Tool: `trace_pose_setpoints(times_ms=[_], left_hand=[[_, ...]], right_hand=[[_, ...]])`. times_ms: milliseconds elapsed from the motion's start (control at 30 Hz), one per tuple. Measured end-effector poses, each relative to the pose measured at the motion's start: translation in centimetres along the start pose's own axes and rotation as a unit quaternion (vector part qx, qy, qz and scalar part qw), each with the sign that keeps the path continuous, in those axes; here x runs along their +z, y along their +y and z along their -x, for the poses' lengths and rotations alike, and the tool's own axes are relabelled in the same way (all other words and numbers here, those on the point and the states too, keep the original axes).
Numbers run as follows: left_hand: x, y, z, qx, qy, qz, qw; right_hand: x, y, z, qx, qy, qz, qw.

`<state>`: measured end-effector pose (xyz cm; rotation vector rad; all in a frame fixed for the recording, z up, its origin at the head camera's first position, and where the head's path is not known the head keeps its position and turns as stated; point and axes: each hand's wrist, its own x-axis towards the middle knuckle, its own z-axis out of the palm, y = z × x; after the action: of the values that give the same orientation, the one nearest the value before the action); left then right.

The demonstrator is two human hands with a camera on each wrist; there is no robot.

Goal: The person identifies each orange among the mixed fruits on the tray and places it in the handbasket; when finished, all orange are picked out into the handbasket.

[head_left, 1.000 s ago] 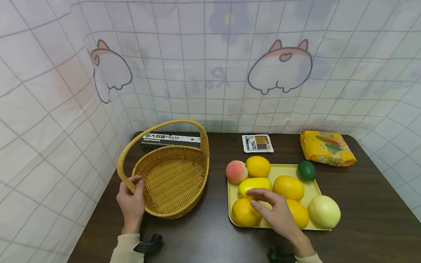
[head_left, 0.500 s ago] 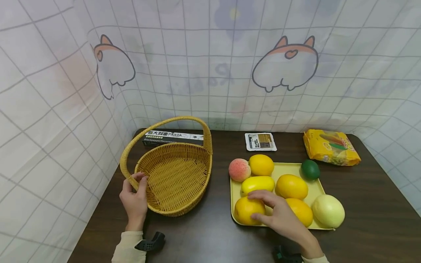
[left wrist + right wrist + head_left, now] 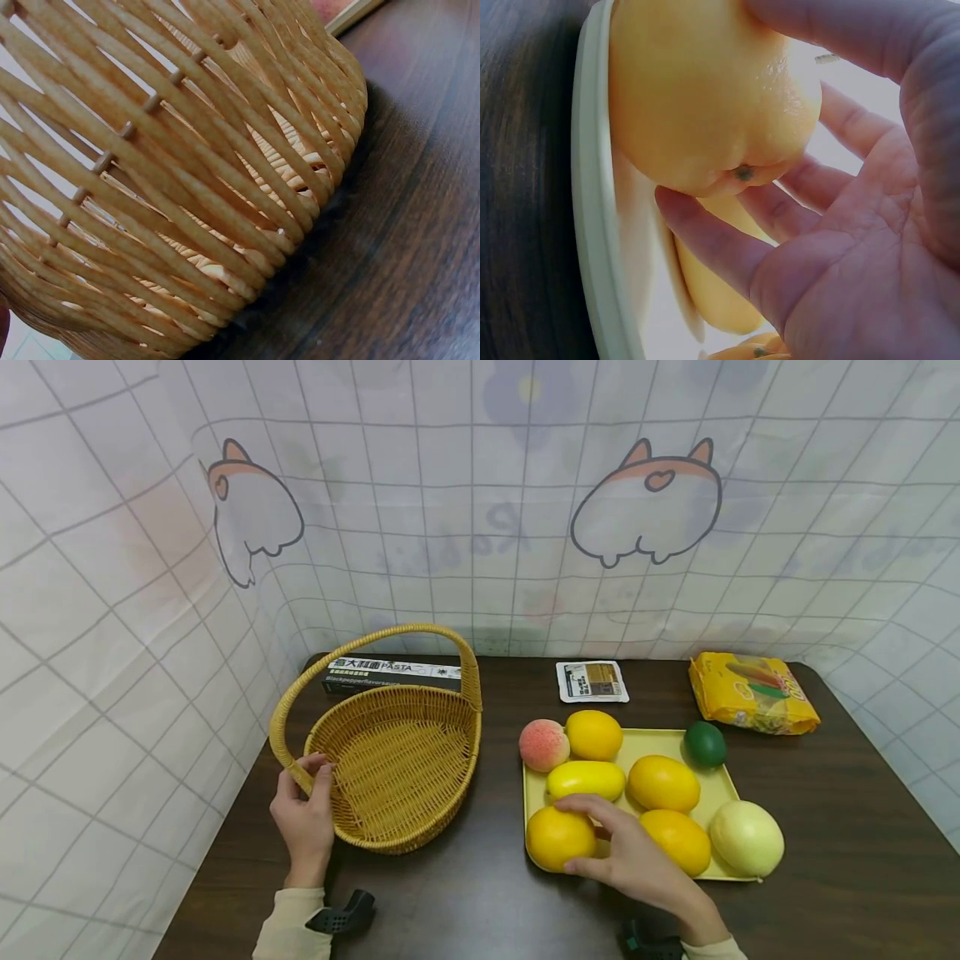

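In the head view my left hand [image 3: 303, 818] grips the woven basket [image 3: 408, 768] at its left rim, by the foot of its tall handle. Close up, the left wrist view has the basket's side weave [image 3: 195, 165] low over the dark table. On the right, the thumb and fingers of my right hand [image 3: 637, 860] curl round a yellow-orange orange [image 3: 557, 840] at the near left corner of the pale yellow tray [image 3: 648, 742]. From the right wrist, the orange's stem end [image 3: 742, 172] shows between fingers and thumb, beside the tray rim [image 3: 592, 187].
On the tray are a peach [image 3: 544, 745], a green avocado-like fruit [image 3: 705, 744], a pale round fruit [image 3: 746, 838], a long yellow fruit [image 3: 585, 781] and several yellow-orange fruits [image 3: 663, 783]. Behind stand a pasta box [image 3: 393, 674], a white sachet [image 3: 592, 682] and a yellow bag [image 3: 753, 693].
My right hand has come down from above the tray and its thumb and fingers have closed round the near left orange. The left hand keeps its grip on the basket.
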<state>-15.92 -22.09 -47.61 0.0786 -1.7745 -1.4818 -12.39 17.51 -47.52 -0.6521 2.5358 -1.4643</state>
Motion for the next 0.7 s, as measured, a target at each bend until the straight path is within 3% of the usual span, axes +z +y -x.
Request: trace_pose_setpoints(times_ms=[333,500,700], left_hand=[[0.0,0.2,0.0,-0.005,-0.003,0.0,1.0],[0.0,0.3,0.0,-0.008,-0.002,-0.002,1.0],[0.0,0.4,0.0,-0.012,-0.004,0.001,0.9999]], right_hand=[[0.4,0.1,-0.1,0.01,-0.01,0.041,0.9991],[0.8,0.4,-0.2,-0.007,-0.007,0.064,0.9979],[1.1,0.4,-0.3,-0.001,0.008,0.058,0.9983]])
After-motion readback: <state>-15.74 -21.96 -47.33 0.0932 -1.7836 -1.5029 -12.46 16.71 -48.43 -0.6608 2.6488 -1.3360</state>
